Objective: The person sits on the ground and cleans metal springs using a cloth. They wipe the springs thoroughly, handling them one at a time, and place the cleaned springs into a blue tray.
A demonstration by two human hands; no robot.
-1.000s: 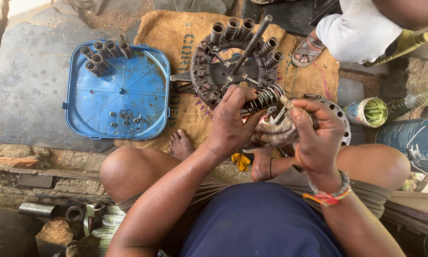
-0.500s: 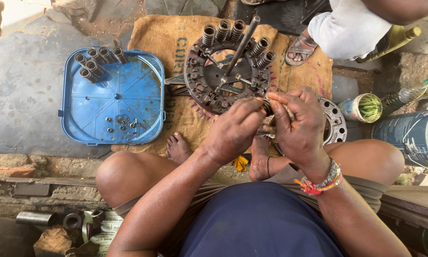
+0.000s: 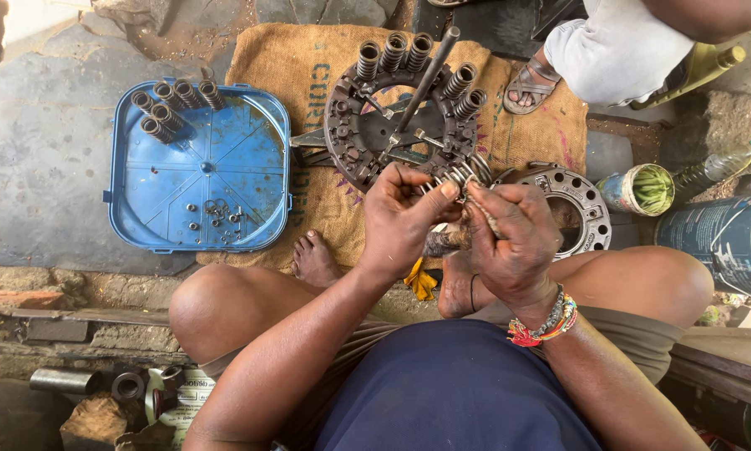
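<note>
Gripping a coil spring [image 3: 461,176] from both sides, the left hand [image 3: 402,219] and right hand [image 3: 509,238] are held together just above the lap, near the edge of the round clutch plate [image 3: 367,125]. The left fingers are closed on the spring's near end; the right hand is clenched around its other side, and what else it may hold cannot be told. More springs [image 3: 392,52] are stood upright around the plate's rim, seemingly seated on their posts, with a metal rod [image 3: 425,79] laid across the centre. Loose springs [image 3: 171,104] and small bolts [image 3: 217,213] are kept apart in a blue tray [image 3: 141,225], probably so nothing rolls off the burlap sack [image 3: 283,67]. A ring-shaped cover [image 3: 576,200] is parked beside the right knee.
</note>
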